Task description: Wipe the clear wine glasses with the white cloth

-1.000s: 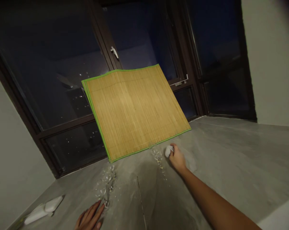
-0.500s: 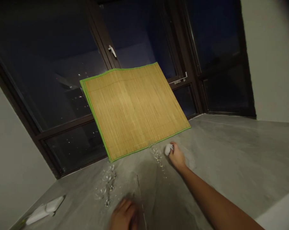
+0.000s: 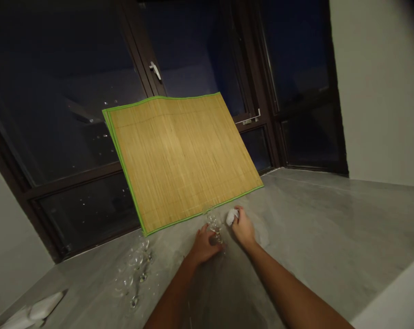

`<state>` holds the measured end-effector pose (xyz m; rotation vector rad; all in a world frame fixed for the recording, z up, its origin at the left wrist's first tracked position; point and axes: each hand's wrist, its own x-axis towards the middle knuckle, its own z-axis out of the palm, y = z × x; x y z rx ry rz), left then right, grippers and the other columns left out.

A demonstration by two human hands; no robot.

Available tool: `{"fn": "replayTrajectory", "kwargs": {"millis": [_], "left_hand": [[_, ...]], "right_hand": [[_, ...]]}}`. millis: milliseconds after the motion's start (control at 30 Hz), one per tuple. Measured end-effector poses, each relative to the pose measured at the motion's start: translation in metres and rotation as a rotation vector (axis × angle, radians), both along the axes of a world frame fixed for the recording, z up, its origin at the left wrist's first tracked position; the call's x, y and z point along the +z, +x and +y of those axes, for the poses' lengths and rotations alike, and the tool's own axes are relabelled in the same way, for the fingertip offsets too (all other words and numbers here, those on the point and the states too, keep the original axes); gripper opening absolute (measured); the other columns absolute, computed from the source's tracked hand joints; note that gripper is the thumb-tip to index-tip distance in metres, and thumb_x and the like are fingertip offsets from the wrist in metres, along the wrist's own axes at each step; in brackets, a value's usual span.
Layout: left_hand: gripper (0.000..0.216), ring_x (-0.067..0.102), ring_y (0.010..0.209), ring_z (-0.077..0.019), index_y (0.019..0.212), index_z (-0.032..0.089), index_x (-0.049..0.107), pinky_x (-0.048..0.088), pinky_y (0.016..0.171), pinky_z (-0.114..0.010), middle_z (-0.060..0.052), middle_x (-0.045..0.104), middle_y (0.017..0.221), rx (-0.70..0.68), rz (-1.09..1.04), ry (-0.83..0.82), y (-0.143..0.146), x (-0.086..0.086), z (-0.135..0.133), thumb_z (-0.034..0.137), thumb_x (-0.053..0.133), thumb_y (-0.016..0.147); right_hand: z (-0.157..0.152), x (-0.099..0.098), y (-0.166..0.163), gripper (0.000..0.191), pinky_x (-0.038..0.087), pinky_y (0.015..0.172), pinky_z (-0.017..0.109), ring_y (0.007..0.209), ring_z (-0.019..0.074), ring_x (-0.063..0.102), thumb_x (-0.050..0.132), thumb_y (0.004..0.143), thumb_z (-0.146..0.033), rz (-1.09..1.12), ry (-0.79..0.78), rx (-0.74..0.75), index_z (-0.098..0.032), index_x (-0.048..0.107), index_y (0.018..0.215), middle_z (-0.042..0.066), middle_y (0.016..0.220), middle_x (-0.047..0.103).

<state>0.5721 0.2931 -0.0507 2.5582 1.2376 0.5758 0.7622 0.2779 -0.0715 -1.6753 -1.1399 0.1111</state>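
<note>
In the head view my right hand (image 3: 244, 228) is closed on a crumpled white tissue or cloth (image 3: 232, 216), just above the grey stone-like ledge. My left hand (image 3: 205, 245) reaches in beside it, fingers apart and curved about the near side of a small cluster of clear glassware (image 3: 213, 219). Whether the fingertips touch the glass I cannot tell. This cluster stands by the lower edge of a green-bordered bamboo mat (image 3: 186, 160). Further left is a second group of clear, rounded glassware (image 3: 135, 260) with shiny ends; its exact kind is unclear.
The mat leans upright against dark-framed windows (image 3: 80, 176) with a white handle (image 3: 155, 71). A white packet (image 3: 45, 305) lies at the lower left of the ledge (image 3: 306, 228). A pale wall (image 3: 378, 91) closes off the right side.
My left hand has moved from the bottom of the view up and right to the glassware near the mat. My right hand keeps hold of the white tissue or cloth. The view has shifted slightly.
</note>
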Motion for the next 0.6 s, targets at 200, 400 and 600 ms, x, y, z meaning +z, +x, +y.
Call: {"fn": "replayTrajectory", "kwargs": {"millis": [200, 400, 600], "left_hand": [[0.064, 0.038, 0.136, -0.0287, 0.138, 0.027, 0.050, 0.018, 0.117, -0.052, -0.009, 0.044, 0.148, 0.057, 0.214, 0.002, 0.019, -0.009, -0.005, 0.062, 0.047, 0.084], [0.056, 0.030, 0.141, -0.0263, 0.145, 0.019, 0.040, 0.019, 0.116, -0.051, -0.010, 0.040, 0.152, 0.114, 0.275, 0.037, 0.017, -0.014, -0.011, 0.040, 0.026, 0.094], [0.056, 0.036, 0.138, -0.0237, 0.142, 0.016, 0.044, 0.024, 0.116, -0.041, -0.010, 0.044, 0.149, 0.117, 0.314, 0.078, -0.016, -0.007, -0.018, 0.037, 0.030, 0.093]], "right_hand": [[0.000, -0.001, 0.001, 0.036, 0.041, 0.076, 0.027, 0.094, 0.0218, 0.065, 0.040, 0.092, -0.019, -0.007, 0.013, 0.010, -0.018, 0.048, 0.127, 0.011, 0.109, 0.069], [-0.002, 0.001, 0.001, 0.035, 0.041, 0.074, 0.027, 0.091, 0.0222, 0.065, 0.041, 0.092, -0.020, -0.015, -0.001, 0.026, -0.018, 0.048, 0.127, 0.011, 0.106, 0.069], [-0.001, -0.001, 0.000, 0.038, 0.040, 0.072, 0.028, 0.088, 0.0222, 0.065, 0.041, 0.092, -0.021, -0.025, -0.009, 0.019, -0.017, 0.048, 0.129, 0.011, 0.106, 0.069]]}}
